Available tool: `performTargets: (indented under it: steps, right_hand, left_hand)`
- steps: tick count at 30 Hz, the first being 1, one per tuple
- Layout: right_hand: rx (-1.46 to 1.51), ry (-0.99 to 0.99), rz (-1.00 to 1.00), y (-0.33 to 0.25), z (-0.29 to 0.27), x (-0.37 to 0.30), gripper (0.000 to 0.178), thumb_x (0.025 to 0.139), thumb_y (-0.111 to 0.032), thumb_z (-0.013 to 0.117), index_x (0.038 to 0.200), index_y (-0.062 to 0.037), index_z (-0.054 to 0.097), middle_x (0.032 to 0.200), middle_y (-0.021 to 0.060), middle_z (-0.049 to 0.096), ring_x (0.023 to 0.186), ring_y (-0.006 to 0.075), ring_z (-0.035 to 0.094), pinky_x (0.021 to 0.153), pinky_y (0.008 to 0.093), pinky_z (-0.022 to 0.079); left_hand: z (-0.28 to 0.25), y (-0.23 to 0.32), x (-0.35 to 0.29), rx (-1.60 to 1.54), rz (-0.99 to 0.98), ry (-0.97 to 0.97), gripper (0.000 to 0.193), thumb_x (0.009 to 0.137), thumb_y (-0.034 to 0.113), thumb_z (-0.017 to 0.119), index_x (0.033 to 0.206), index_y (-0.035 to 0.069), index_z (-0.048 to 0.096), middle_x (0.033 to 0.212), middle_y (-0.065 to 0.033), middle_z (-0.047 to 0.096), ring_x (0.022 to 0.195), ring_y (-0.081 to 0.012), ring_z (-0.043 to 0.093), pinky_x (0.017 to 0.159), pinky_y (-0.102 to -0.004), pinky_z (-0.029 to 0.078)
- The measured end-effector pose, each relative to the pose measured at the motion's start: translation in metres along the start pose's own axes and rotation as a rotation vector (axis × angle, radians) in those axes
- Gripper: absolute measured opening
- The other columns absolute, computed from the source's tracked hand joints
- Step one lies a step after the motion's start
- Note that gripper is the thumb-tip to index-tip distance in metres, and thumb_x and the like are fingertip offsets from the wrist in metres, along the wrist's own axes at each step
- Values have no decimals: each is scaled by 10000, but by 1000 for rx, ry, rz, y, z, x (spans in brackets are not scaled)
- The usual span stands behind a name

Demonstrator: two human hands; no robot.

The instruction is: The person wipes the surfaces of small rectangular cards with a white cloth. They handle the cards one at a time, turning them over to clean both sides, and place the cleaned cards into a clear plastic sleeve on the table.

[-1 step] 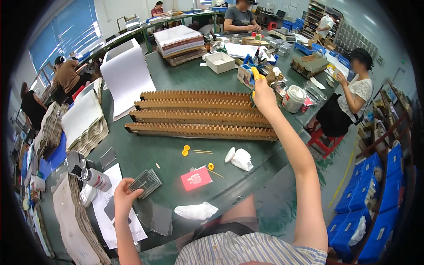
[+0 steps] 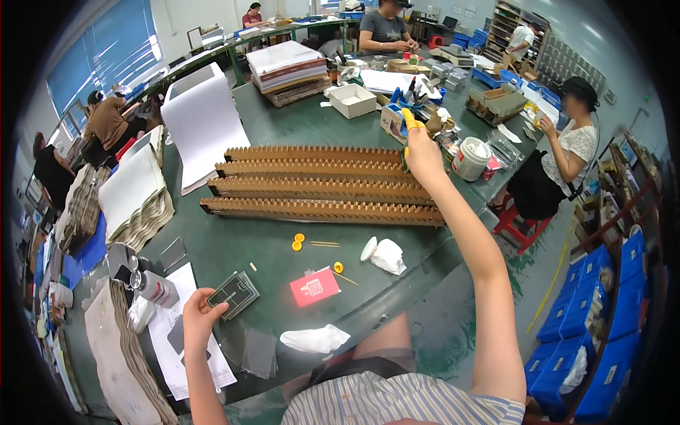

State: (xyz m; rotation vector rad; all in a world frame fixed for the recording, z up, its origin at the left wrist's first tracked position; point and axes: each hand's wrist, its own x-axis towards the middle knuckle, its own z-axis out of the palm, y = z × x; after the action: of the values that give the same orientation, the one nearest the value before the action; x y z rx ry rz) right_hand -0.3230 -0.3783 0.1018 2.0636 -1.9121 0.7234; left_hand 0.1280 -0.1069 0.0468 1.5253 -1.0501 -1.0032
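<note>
My left hand (image 2: 200, 316) pinches the left edge of a small stack of dark rectangular plates (image 2: 236, 295) with fine light lines on top. My right hand (image 2: 425, 154) reaches to the right end of several long brown slotted racks (image 2: 319, 185). Yellow covers (image 2: 411, 119) sit on its fingertips, and the fingers are closed. A sliver of something dark green and yellow shows beside them, mostly hidden by the hand. Near my left hand lie thin clear sheets (image 2: 256, 352) and a printed paper (image 2: 183, 283). A red card (image 2: 314, 287) lies right of the plates.
Yellow caps (image 2: 298, 242), thin sticks (image 2: 325, 244) and crumpled white cloth (image 2: 387, 256) lie before the racks. Another white cloth (image 2: 315, 339) is close to me. A grey bottle (image 2: 159, 289) stands left, a white tub (image 2: 471, 159) right. A co-worker (image 2: 563, 145) sits at right.
</note>
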Motion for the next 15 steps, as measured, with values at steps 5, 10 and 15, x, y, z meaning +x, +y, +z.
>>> performTargets:
  steps: [5, 10, 15]
  right_hand:
    - [-141, 182, -78, -8, -8, -5, 486, 765, -91, 610, 1218, 5, 463, 1045, 189, 556, 821, 333, 617, 686, 434, 512]
    - [2, 359, -240, -41, -41, -53, 616, 775, -224, 682, 1315, -58, 437, 1058, 159, 583, 875, 308, 583, 770, 409, 467]
    - [823, 54, -166, -122, -85, -152, 579, 794, -45, 665, 1325, -43, 432, 1118, 111, 604, 830, 177, 590, 786, 318, 472]
  left_hand:
    - [-7, -8, -6, 71, 16, 98, 286, 743, -29, 706, 980, 17, 554, 664, 26, 557, 552, -35, 502, 488, -169, 366]
    - [-7, -14, -1, 165, 13, 181, 281, 749, 47, 736, 968, 32, 560, 539, 51, 454, 483, -36, 442, 443, -194, 334]
    - [-8, -13, -20, -88, 5, 165, 299, 786, 21, 706, 1025, 30, 527, 815, -44, 640, 692, -85, 609, 549, -203, 476]
